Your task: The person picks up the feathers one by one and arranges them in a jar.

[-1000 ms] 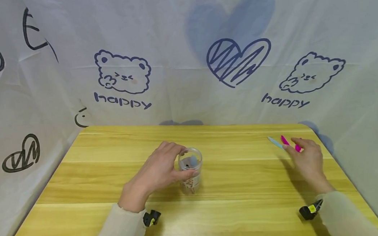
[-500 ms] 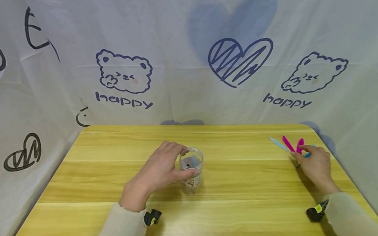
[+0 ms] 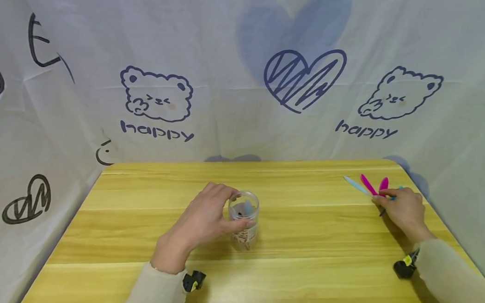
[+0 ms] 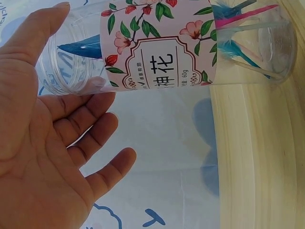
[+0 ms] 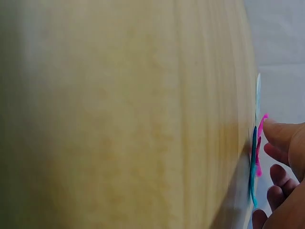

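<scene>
My left hand grips a clear plastic jar near its mouth, standing on the table. In the left wrist view the jar has a pink floral label; a blue feather and several feather stems show inside. At the right my right hand pinches at the lower end of a pink feather with thumb and forefinger. Beside it lie a pale blue feather and another pink feather. A darker blue feather is partly covered by the hand in the head view.
The wooden table stretches between both hands. A white cloth with printed drawings hangs behind it and along the sides. The feathers lie near the table's far right corner.
My right hand has shifted right and slightly nearer to me across the feathers, uncovering the pink ones, and its thumb and forefinger have drawn together. The left hand and jar stay in place.
</scene>
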### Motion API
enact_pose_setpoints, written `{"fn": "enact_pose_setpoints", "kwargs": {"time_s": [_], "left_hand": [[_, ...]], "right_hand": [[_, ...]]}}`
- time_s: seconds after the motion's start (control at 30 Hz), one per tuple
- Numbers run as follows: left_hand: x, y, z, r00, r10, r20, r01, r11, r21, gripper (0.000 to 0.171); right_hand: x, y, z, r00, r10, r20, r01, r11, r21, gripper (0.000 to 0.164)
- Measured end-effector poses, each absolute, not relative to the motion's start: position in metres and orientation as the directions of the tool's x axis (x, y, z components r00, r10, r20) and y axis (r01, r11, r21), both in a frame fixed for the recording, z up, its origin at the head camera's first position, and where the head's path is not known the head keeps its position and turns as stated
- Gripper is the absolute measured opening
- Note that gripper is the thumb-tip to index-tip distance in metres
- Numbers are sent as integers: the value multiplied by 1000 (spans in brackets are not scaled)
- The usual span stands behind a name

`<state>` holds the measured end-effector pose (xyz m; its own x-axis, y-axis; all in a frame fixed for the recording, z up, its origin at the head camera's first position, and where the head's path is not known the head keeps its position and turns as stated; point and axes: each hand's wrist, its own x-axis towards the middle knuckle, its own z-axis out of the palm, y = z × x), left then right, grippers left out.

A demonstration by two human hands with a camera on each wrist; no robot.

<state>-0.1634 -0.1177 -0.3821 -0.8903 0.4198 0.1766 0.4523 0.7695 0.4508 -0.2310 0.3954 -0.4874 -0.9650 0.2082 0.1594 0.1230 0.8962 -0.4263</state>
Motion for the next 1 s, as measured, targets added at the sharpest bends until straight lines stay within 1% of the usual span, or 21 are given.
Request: {"fn": "enact_pose_setpoints", "kwargs": {"time_s": [0.27,0.4,0.73,1.0], "left_hand": [[-163,-119,-384,-891,421,173,451,769,452,72],[-163,-119,-383,-891,420,173,450,770,451,72],[-164,-119,-384,-887,426,180,459,764,454,72],[-164,-118,-383,-889,421,180,454,765,456,72]], "right_hand": [[-236,393,-486,-966,228,123,154,886,-438,44],[-237,391,-485,-968,226,107,160,888,-432,41],[-241,393,-486,-965,260,31,224,879,-420,33],[-244,393,-477,-967,254,-24,243,885,-398,34]]}}
